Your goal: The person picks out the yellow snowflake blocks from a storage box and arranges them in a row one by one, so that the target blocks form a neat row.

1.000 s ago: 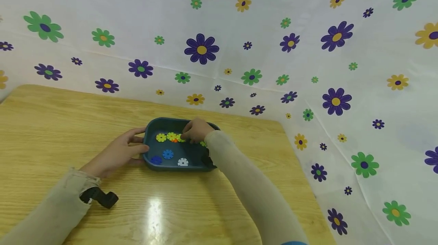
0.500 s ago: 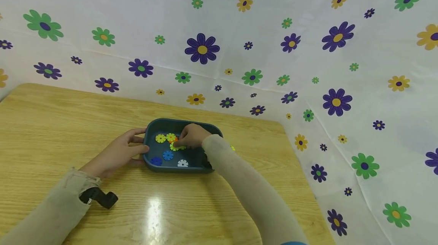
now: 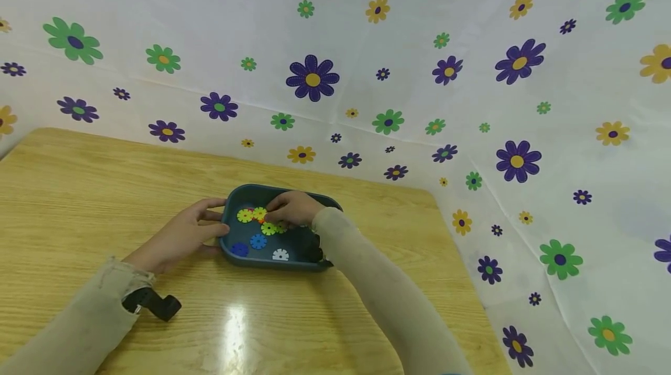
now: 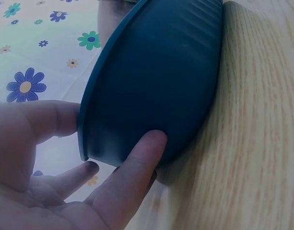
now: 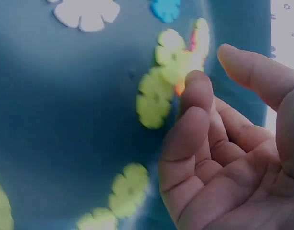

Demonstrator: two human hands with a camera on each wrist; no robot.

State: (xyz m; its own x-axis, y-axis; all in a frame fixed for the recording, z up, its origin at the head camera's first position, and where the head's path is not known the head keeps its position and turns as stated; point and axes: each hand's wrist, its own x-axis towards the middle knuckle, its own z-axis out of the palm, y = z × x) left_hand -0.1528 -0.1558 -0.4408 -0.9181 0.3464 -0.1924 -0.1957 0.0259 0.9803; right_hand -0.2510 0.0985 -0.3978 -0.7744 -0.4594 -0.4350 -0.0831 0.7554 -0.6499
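A dark teal plastic tray (image 3: 301, 266) stands on the table in the head view. My left hand (image 3: 183, 234) touches its left end, thumb and index finger spread against the outside, as the left wrist view confirms. Over the tray is my right hand (image 3: 297, 209), its fingertips beside a cluster of yellow flower-shaped discs (image 3: 244, 215). The right wrist view has the thumb apart from loosely bent fingers (image 5: 195, 91), with nothing between them. An orange piece (image 5: 179, 88) shows partly under the yellow discs. More yellow discs (image 5: 129, 190) lie nearer the wrist camera.
Also in the tray are a blue disc (image 3: 258, 241), a dark blue disc (image 3: 239, 249) and a white disc (image 3: 280, 255). The wooden table (image 3: 131, 177) meets a flower-printed sheet (image 3: 236, 25) at the back and right. Each wrist carries a black mount.
My right hand has moved left in the tray; a yellow disc it touched half a second ago now lies free near the front of the cluster. My left hand has stayed at the tray's end.
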